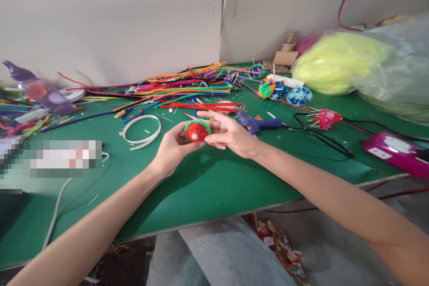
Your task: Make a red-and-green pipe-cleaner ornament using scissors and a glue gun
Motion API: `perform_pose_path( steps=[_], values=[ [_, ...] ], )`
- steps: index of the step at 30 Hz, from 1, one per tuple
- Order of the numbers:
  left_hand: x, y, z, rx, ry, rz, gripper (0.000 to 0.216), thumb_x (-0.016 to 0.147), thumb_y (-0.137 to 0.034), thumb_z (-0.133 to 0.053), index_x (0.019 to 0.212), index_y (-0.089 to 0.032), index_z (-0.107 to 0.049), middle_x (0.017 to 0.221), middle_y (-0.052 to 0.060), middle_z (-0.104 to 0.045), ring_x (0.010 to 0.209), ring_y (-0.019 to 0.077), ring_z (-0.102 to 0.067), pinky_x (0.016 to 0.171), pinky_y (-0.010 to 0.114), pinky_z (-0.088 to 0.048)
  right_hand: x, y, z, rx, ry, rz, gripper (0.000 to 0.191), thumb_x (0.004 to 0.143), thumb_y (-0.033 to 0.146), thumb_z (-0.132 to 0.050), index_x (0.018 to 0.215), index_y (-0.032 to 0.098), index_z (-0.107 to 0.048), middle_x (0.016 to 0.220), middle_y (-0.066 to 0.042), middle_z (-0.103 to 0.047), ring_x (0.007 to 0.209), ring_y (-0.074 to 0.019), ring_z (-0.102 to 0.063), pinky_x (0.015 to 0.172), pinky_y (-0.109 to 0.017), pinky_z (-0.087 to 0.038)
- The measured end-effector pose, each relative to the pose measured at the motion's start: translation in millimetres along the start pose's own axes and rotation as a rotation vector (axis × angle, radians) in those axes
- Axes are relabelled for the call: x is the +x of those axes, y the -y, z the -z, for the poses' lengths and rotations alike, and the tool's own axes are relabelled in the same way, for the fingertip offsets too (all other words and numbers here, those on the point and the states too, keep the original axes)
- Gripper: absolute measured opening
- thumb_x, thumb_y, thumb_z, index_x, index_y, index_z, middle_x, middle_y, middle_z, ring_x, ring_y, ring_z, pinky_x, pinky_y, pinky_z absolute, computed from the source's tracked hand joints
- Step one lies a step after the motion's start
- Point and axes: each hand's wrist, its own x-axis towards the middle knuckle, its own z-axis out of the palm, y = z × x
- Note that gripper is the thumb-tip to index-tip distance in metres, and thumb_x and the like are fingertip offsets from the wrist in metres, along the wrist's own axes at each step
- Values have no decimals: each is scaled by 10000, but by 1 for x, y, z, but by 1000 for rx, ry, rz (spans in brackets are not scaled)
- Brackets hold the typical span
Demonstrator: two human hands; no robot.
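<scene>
A small red ball-like craft piece (197, 132) with a bright green fuzzy strip round its upper edge is held above the middle of the table. My left hand (172, 149) grips it from the left, thumb underneath. On the other side my right hand (231, 133) has its thumb and fingers against the right edge of the piece, the index finger reaching out above. Just beyond my right hand lies a blue glue gun (258, 121). Behind the hands sits a pile of coloured pipe cleaners (187, 87). A white strip coil (142, 129) rests left of my left hand.
Decorated craft pieces (299, 96) and a pink-red one (328, 119) with white sticks stand to the right. Farther right are a magenta power strip (395, 152), dark cables and yellow plastic bags (338, 62). A purple bottle (40, 89) leans at the left.
</scene>
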Motion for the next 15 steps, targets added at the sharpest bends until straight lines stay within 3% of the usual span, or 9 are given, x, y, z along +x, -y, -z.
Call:
perform_pose_path(
  steps=[5,10,15],
  values=[
    [-2,-3,3,0,23,8,391,617,-188,-832,971,-156,-669,908,19,-702,825,152,-629,773,254,-489,1,0,3,-25,-10,3,626,706,115,-695,1290,220,-497,824,25,-568,534,-48,-452,406,-185,-285],
    [-2,-7,7,-215,98,38,238,792,-291,-697,971,-138,-723,984,73,-721,908,190,-648,840,291,-493,1,5,5,-47,4,-5,637,735,109,-668,1325,236,-465,830,21,-585,510,-46,-425,403,-193,-289],
    [-2,-6,9,-222,80,40,236,796,-265,-708,1000,-151,-741,992,75,-737,916,187,-665,869,295,-488,0,10,4,-85,-19,5,588,750,112,-652,1304,237,-499,851,13,-580,542,-58,-433,424,-199,-317]
  ],
)
